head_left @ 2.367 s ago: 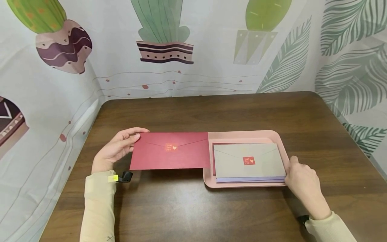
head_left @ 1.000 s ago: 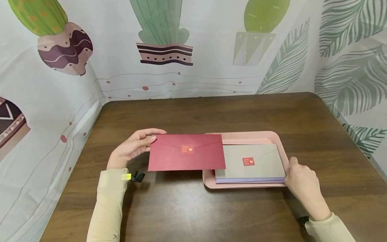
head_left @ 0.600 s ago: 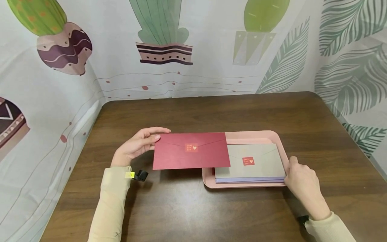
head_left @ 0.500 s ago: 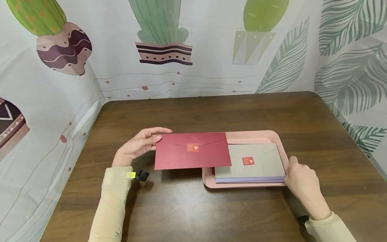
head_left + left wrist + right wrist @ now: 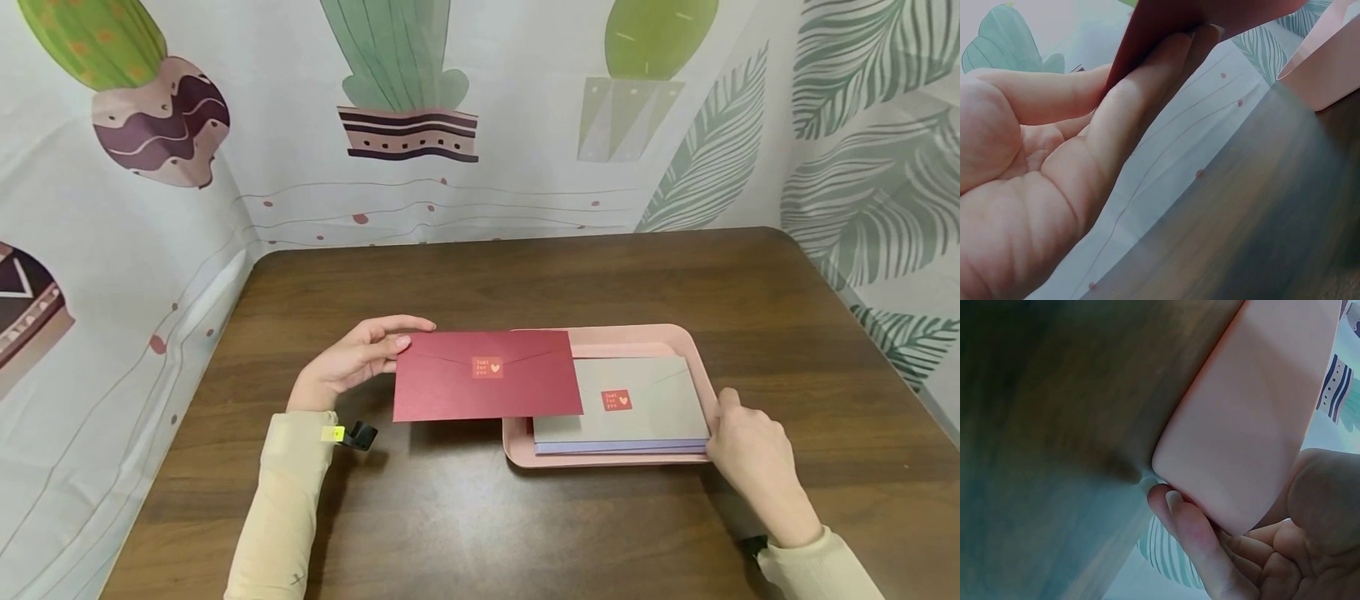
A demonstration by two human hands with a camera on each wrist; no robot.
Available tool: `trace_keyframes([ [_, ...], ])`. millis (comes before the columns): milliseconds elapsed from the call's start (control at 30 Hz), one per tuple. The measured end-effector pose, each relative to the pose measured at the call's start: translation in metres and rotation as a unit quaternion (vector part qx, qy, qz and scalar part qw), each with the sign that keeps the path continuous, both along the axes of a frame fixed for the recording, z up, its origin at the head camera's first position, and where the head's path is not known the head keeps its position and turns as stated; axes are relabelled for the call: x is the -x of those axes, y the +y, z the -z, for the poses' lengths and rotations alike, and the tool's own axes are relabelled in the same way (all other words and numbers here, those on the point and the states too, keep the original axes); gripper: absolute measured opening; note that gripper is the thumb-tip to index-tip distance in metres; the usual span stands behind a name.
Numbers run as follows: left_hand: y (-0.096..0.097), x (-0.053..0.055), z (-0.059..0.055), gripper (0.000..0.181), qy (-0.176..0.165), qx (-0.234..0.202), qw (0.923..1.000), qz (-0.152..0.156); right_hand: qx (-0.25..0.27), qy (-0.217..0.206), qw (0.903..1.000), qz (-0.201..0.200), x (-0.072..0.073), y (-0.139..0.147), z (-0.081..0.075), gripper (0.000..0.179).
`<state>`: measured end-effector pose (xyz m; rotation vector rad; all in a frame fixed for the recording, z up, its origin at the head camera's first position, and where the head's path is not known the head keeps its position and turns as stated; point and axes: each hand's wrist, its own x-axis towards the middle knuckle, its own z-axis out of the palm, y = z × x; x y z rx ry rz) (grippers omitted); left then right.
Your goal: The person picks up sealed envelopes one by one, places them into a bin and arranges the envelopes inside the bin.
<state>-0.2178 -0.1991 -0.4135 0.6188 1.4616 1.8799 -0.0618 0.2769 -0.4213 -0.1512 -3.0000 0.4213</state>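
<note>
A dark red envelope (image 5: 487, 396) with a "Just for you" heart sticker is pinched at its left end by my left hand (image 5: 348, 362), thumb on top and fingers beneath. Its right end overlaps the pink tray (image 5: 517, 454) and the grey-green envelope (image 5: 645, 417) on the stack inside. Purple envelope edges (image 5: 622, 448) show below the grey-green one. At the tray's right end my right hand (image 5: 753, 454) grips the wall; in the right wrist view fingertips (image 5: 1188, 525) curl under the tray's corner (image 5: 1222, 456). The left wrist view shows fingers (image 5: 1141, 87) along the envelope's underside (image 5: 1172, 31).
The dark wood table (image 5: 450, 533) extends around the tray on all sides. Behind it hangs a white cloth (image 5: 525, 192) printed with cacti and leaves. A small black wrist camera (image 5: 360, 435) sits on the left wrist.
My left hand has carried the red envelope rightward, from beside the tray to partly over the grey-green envelope. My right hand and the tray have stayed in place.
</note>
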Motion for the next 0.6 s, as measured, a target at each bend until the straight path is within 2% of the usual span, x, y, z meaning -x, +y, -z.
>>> trace_keyframes([
  [600, 0.017, 0.002, -0.001, 0.036, -0.008, 0.016, 0.9998, -0.003, -0.001, -0.005, 1.0000, 0.000, 0.000, 0.001, 0.001, 0.012],
])
